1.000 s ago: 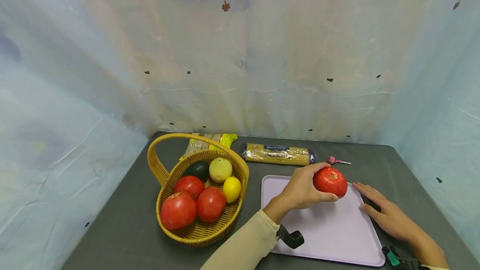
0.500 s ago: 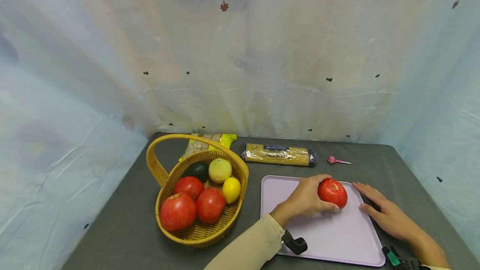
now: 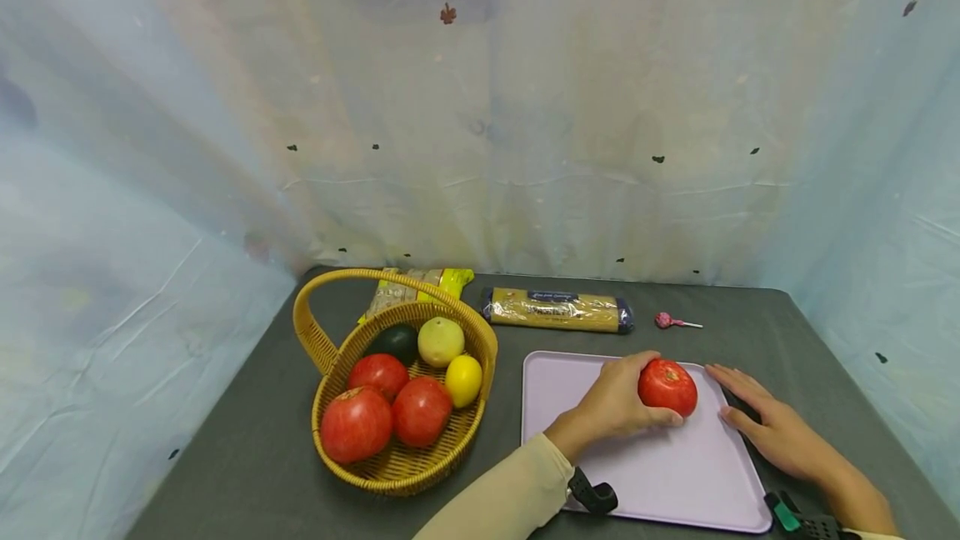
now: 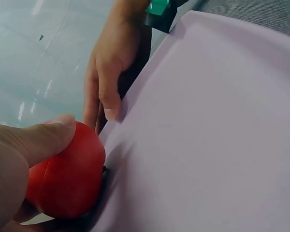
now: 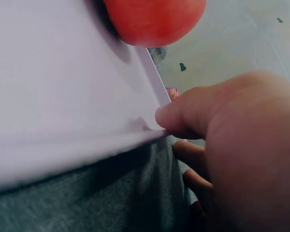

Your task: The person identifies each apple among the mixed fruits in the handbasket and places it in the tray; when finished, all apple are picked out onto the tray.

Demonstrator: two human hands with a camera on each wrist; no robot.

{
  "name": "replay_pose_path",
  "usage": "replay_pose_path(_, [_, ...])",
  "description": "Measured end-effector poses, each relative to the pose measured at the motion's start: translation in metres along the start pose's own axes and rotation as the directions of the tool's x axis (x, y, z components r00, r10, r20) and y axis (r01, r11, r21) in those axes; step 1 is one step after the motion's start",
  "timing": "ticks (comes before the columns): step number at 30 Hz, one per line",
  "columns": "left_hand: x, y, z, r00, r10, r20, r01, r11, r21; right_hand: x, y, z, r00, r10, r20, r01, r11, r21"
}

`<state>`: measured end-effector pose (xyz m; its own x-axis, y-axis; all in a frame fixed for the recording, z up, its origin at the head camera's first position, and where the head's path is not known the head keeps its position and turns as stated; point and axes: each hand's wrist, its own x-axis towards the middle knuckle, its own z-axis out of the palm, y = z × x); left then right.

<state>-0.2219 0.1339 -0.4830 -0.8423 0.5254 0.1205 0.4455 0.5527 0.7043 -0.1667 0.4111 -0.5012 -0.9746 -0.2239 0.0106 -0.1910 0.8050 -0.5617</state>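
In the head view my left hand (image 3: 617, 400) holds a red tomato (image 3: 669, 390) low over the lilac tray (image 3: 667, 473), near its far right part. The thumb lies across the near side of the tomato in the left wrist view, and most of the other fingers are hidden behind it. My right hand (image 3: 780, 432) rests along the tray's right edge with its fingers extended. In the right wrist view its thumb (image 5: 183, 113) touches the rim close to a corner, while the other fingers (image 5: 191, 154) lie outside the tray over the dark cloth.
Left of the tray stands a wicker basket (image 3: 486, 373) with a tall handle, holding red fruits, a yellow lemon (image 3: 463, 380), a pale green fruit (image 3: 441, 342) and a dark green one. Behind are a yellow packet (image 3: 454, 280), a spaghetti pack (image 3: 558, 311) and a lollipop (image 3: 666, 321).
My left hand has lowered the tomato toward the tray, moving it slightly nearer to me, then a touch to the right. The right hand has stayed at the tray's edge.
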Motion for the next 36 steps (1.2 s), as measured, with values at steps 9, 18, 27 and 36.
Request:
replay_pose_path(9, [-0.004,0.016,-0.016,0.999,-0.013,-0.052,0.015,0.999,0.031,0.000,-0.001,0.000,1.000,-0.009,-0.005,0.009,1.000,0.000])
replay_pose_path(18, [-0.044,0.051,-0.067,0.995,0.098,0.006,-0.094,0.973,-0.211,0.000,0.000,0.001,1.000,0.006,0.000,-0.006,1.000,-0.007])
replay_pose_path(27, [-0.107,0.056,-0.114,0.938,0.328,0.114,-0.261,0.882,-0.393,-0.001,0.002,-0.002,1.000,-0.005,-0.014,0.005,1.000,0.013])
replay_pose_path(36, [-0.172,0.023,-0.167,0.944,0.301,0.137,-0.207,0.862,-0.463,0.001,0.001,-0.002,1.000,0.017,0.015,-0.016,0.999,-0.031])
